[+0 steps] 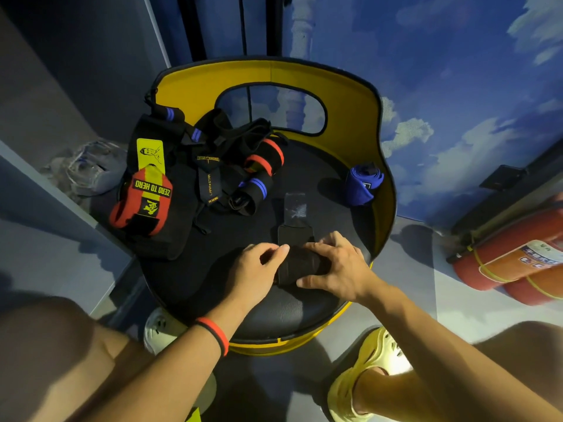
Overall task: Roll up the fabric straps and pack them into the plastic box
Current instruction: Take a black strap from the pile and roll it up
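Observation:
A black fabric strap (297, 239) lies on the seat of a yellow-and-black chair (304, 312), partly rolled at its near end, with its flat tail and a grey velcro patch stretching away from me. My left hand (259, 269) and my right hand (335, 269) both grip the rolled part (300, 266) from either side, fingers curled over it. A rolled blue strap (362, 185) rests against the chair's right wall. A heap of unrolled straps (195, 175), black with red, yellow and blue bands, covers the seat's left and back. No plastic box is clearly visible.
The chair's yellow backrest (350, 95) curves round the back and right. A crumpled clear plastic thing (88, 169) lies on the floor at left. Red fire extinguishers (515, 266) lie at right. My knees and yellow shoes (365, 373) flank the chair's front.

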The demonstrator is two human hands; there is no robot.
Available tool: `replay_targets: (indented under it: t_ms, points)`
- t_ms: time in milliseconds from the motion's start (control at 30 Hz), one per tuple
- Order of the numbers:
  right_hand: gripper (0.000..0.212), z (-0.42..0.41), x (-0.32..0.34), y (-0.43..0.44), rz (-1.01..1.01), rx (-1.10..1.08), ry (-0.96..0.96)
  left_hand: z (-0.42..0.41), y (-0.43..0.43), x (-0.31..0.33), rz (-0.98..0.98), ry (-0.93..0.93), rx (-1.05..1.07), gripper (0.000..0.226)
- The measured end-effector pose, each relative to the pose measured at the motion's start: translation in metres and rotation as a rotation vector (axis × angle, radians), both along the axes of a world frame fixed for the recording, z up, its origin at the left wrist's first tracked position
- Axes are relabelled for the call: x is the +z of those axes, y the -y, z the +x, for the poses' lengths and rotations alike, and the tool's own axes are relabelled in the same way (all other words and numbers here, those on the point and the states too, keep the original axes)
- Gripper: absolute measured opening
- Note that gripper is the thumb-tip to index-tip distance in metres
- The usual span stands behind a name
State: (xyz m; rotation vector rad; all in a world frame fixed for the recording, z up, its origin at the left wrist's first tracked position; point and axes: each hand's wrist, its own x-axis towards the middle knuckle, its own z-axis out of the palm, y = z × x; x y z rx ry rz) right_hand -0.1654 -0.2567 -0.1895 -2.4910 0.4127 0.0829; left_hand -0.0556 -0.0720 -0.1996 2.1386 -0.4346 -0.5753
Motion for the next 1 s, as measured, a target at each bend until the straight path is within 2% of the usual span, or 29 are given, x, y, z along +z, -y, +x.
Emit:
replay_targets:
  t_ms: [100, 233, 333, 400, 500, 633, 733, 800, 900, 933, 1000]
  points:
    - [0.075, 0.003, 0.001, 0.001, 0.074, -0.005, -0.005, 0.002, -0.006, 0.002, -0.064, -0.123, -0.076, 0.042]
    - [0.08, 0.005, 0.004, 0.0, 0.115, -0.001, -0.011, 0.008, -0.013, 0.009, -0.049, -0.162, -0.154, 0.052]
    - [0.078, 0.004, 0.006, 0.001, 0.117, 0.004, -0.013, 0.009, -0.014, 0.012, -0.022, -0.136, -0.158, 0.05]
    - [0.076, 0.002, 0.007, 0.002, 0.112, 0.008, -0.018, 0.01, -0.015, 0.01, -0.042, -0.175, -0.168, 0.04]
    - [0.073, -0.001, 0.01, 0.001, 0.142, -0.001, -0.02, 0.009, -0.017, 0.016, -0.074, -0.264, -0.214, 0.013]
    - [0.069, 0.001, 0.012, 0.001, 0.154, 0.013, -0.078, 0.015, -0.02, 0.02, -0.025, -0.44, -0.248, 0.029]
    - [0.093, 0.004, 0.015, 0.002, 0.187, 0.024, -0.176, 0.016, -0.019, 0.026, 0.001, -0.591, -0.237, 0.038]
    - [0.089, 0.003, 0.015, 0.002, 0.152, 0.019, -0.192, 0.012, -0.015, 0.027, 0.012, -0.548, -0.202, 0.036]
    - [0.062, 0.002, 0.015, 0.0, 0.134, -0.014, -0.179, 0.011, -0.01, 0.024, -0.008, -0.187, -0.15, 0.03]
    - [0.059, 0.002, 0.013, 0.0, 0.153, -0.028, -0.155, 0.012, -0.01, 0.023, -0.046, -0.114, -0.184, 0.029]
    - [0.062, 0.0, 0.007, 0.001, 0.177, -0.073, -0.06, 0.015, -0.012, 0.021, -0.076, -0.134, -0.326, 0.045]
